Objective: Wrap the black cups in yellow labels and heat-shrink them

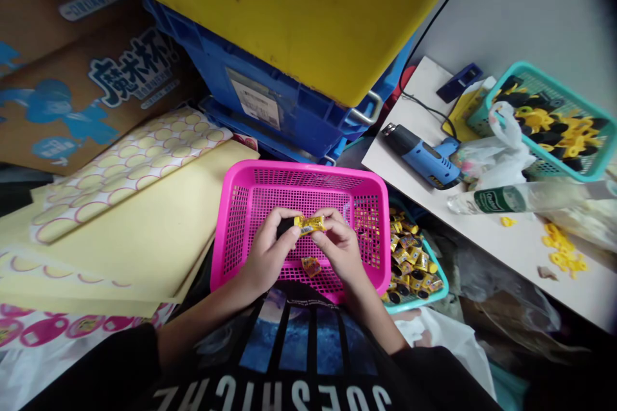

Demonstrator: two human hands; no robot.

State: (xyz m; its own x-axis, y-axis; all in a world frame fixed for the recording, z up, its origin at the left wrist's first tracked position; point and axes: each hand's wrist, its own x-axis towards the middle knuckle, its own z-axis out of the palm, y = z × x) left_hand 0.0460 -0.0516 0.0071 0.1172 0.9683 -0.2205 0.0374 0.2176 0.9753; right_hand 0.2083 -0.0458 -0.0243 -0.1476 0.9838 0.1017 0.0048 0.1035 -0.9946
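Nearest you, your black shirt [308,392], pale lettering across it upside down in this view. Just past it, your left hand [270,245] has thumb and fingers closed around a dark piece [286,227], with a shiny yellow wrapper [311,225] running from it toward the right. Your right hand [341,243] pinches the wrapper's far end between thumb and fingers. Both hands hang over a pink basket [230,205]; the wrapper sits above its mesh floor, between your hands. A second, crumpled yellow wrapper piece [311,266] shows below them, against the basket's near side. Close by on the right, a teal basket [444,276] holds many yellow-wrapped pieces with dark ends [409,260]. Left of you, pale yellow sheets [159,225] lie stacked, one printed with circles. Farther right, a white table [501,241] bears a blue heat gun [424,157], a clear bottle [499,199] on its side, loose yellow parts [563,250] and another teal basket [527,69] of black and yellow parts. Beyond: blue crates [294,103] under a yellow surface [299,6], printed cardboard boxes [72,99] to their left.
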